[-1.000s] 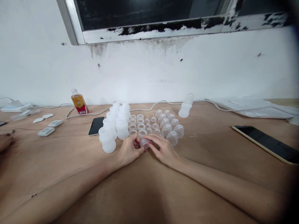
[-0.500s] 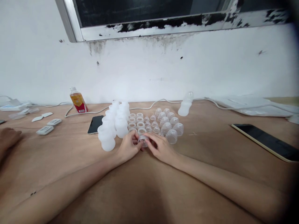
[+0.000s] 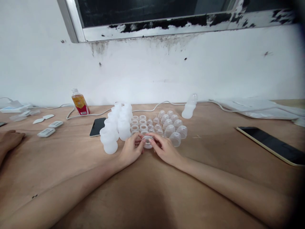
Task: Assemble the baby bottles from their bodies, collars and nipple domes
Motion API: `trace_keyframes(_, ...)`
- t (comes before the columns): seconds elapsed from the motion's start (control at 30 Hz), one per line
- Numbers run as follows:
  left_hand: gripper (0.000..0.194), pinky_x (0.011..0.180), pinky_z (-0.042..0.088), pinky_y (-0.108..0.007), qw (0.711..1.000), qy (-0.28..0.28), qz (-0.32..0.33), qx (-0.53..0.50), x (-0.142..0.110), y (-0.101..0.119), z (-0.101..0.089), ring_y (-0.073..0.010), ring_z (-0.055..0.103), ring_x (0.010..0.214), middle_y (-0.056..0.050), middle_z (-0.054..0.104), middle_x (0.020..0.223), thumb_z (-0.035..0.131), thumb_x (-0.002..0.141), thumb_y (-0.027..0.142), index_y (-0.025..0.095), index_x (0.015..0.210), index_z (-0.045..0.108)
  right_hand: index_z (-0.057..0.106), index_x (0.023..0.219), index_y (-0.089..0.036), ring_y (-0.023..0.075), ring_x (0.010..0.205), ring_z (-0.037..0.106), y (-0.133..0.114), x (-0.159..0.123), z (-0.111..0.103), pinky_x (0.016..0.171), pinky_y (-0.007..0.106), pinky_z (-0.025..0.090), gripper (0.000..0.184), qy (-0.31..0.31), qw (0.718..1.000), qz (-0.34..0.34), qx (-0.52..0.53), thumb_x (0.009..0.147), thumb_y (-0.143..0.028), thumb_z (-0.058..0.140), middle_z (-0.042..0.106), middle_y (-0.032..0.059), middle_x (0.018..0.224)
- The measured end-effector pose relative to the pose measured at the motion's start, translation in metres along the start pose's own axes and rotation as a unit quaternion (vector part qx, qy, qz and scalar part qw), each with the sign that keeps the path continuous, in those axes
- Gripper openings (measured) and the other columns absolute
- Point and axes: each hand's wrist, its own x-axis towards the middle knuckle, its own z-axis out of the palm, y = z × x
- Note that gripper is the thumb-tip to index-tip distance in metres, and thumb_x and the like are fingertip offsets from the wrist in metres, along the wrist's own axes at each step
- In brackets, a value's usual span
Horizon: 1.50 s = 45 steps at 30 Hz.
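Note:
Between my left hand (image 3: 132, 149) and my right hand (image 3: 164, 149) is a bottle collar ring (image 3: 148, 144) with a clear nipple in it, gripped by the fingers of both. Just beyond it are two rows of white collar rings (image 3: 143, 127) and, to their right, several clear silicone nipples (image 3: 157, 126). Clear domed caps (image 3: 175, 139) stand past my right hand. White baby bottles (image 3: 110, 145) without tops are lined up past my left hand. At the back is an assembled baby bottle (image 3: 188, 109) with a clear cap.
A dark phone (image 3: 271, 144) lies far right, and another phone (image 3: 97, 127) sits behind the bottles. A drink bottle (image 3: 81, 103), a white cable (image 3: 152, 110) and small white devices (image 3: 46, 132) are toward the back left. Another person's hand (image 3: 13, 140) rests at the left edge.
The collar ring has turned in my fingers, so its round opening now faces up toward me more. Both hands stay on it. The other person's hand has shifted slightly right.

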Motion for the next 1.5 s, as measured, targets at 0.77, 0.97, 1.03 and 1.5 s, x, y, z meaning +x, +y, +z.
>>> trace_keyframes(0.77,0.010,0.048,0.031,-0.020,0.989,0.016,0.036,0.142,-0.0036,-0.0004,-0.0007,-0.0099,0.043,0.050,0.003,0.052,0.058,0.041,0.079,0.027,0.019,0.079,0.046,0.043,0.083,-0.019,0.0096,0.048,0.043,0.0005,-0.0010,-0.0001,0.047,0.021,0.034,0.007,0.000,1.000,-0.021,-0.012,0.082,-0.024,0.038,0.047,-0.0037,0.055)
trace_keyframes(0.97,0.004,0.047,0.028,-0.019,0.983,0.013,0.040,0.179,-0.0039,0.0015,-0.0018,-0.0091,0.038,0.047,0.005,0.044,0.051,0.044,0.075,0.022,0.019,0.073,0.045,0.041,0.077,-0.020,0.0093,0.047,0.043,-0.0004,-0.0019,0.0000,0.048,0.021,0.035,0.005,-0.011,0.999,-0.028,-0.014,0.081,-0.022,0.039,0.047,-0.0039,0.055)
trace_keyframes(1.03,0.004,0.047,0.028,-0.019,0.982,0.014,0.035,0.184,-0.0037,0.0020,-0.0017,-0.0090,0.038,0.047,0.005,0.044,0.051,0.045,0.074,0.021,0.019,0.071,0.045,0.041,0.076,-0.020,0.0095,0.047,0.044,-0.0014,-0.0017,-0.0002,0.048,0.021,0.035,0.005,-0.013,0.999,-0.027,-0.016,0.080,-0.021,0.039,0.048,-0.0038,0.055)
trace_keyframes(1.5,0.012,0.050,0.030,-0.021,0.988,0.030,0.025,0.148,-0.0032,-0.0016,-0.0004,-0.0094,0.038,0.048,0.006,0.040,0.053,0.046,0.072,0.018,0.020,0.083,0.043,0.050,0.099,-0.019,0.0097,0.054,0.049,0.0002,-0.0013,-0.0006,0.055,0.021,0.040,0.024,-0.015,0.999,-0.030,-0.032,0.077,-0.017,0.042,0.054,-0.0007,0.069)
